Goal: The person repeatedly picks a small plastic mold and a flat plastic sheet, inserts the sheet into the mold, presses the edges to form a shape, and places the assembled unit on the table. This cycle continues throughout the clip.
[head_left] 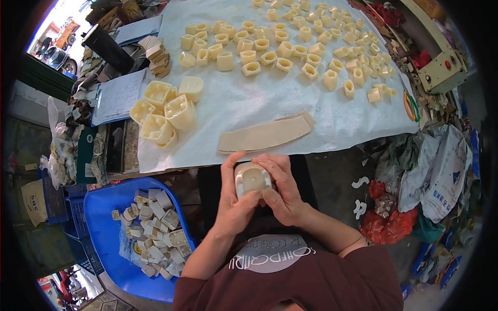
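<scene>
Between my two hands, just in front of the table edge, is a cream, rounded block-like piece (253, 179) with a small round mark in its middle and paler sides. My left hand (233, 199) wraps its left side, thumb at the lower edge. My right hand (282, 186) closes round the right side, fingers over the top edge and thumb below. Directly beyond my fingertips, a stack of long beige strips (264, 133) lies on the white-covered table (207, 111). Yellowish hollow pieces (181, 113) are clustered left of the strips.
Many small yellowish hollow pieces (225, 61) spread over the table's far part. A blue basin (104, 217) of pale pieces (155, 228) stands at lower left. Clipboard (116, 98) and black cylinder (108, 49) are at far left; plastic bags (441, 171) at right.
</scene>
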Demonstrator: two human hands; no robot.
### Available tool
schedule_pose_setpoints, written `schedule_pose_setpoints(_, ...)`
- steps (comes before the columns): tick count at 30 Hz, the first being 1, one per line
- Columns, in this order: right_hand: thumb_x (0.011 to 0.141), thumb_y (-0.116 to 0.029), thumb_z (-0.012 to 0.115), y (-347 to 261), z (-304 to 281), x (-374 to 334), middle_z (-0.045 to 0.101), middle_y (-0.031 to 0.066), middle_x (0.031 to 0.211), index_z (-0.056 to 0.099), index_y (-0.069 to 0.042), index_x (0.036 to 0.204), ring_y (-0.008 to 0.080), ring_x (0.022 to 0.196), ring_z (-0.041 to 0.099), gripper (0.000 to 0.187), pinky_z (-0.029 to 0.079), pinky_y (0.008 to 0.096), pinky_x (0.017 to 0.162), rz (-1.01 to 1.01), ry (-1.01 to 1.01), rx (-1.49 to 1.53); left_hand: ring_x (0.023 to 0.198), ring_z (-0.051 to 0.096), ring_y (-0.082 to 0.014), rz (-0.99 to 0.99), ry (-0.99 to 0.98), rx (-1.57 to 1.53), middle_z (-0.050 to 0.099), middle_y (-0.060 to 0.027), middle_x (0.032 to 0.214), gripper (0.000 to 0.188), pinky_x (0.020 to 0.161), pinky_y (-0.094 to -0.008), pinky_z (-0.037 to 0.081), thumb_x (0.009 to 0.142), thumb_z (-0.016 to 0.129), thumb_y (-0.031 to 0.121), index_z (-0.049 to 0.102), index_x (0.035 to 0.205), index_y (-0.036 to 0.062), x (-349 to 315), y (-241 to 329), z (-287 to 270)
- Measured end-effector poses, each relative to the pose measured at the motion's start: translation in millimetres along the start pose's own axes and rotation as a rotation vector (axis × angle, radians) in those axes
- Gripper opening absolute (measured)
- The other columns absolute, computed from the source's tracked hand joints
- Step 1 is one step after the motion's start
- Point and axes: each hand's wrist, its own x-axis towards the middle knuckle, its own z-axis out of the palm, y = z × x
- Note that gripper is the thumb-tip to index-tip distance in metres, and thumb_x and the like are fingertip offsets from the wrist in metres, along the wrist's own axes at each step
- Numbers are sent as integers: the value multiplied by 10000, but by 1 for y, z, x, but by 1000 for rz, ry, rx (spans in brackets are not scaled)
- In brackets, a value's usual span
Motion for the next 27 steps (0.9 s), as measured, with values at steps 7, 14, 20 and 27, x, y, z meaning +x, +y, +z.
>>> schedule_pose_setpoints(7,902,-204,506,8,-24,27,450,122,1200,592,-34,942,188,1060,463,195,373,336,908,456,-227,629,698,621,-227,-285,-270,269,567,-165,897,758,515,-260,478,740,686,340,274,1298,32,5,13,-14)
schedule_pose_setpoints(14,887,-143,537,14,-31,31,471,134,1177,586,-42,908,196,1067,478,115,384,340,918,240,-456,474,769,575,-148,-267,-255,298,536,-104,953,618,546,-222,468,773,618,286,367,1236,-36,5,7,-21)
schedule_pose_setpoints(20,951,-205,434,4,-19,11,475,115,1165,552,-43,1112,193,1040,489,257,422,320,887,415,-162,602,748,551,-125,-213,-182,266,520,-84,957,487,561,-227,460,813,561,208,394,1218,-3,10,14,-6)
schedule_pose_setpoints(27,940,-161,404,10,-12,-5,472,126,1166,507,-24,1187,196,1040,477,300,441,287,799,297,-48,378,884,572,-166,-14,-143,220,503,-91,1026,623,672,-294,522,793,645,372,353,1226,32,7,-3,-8)
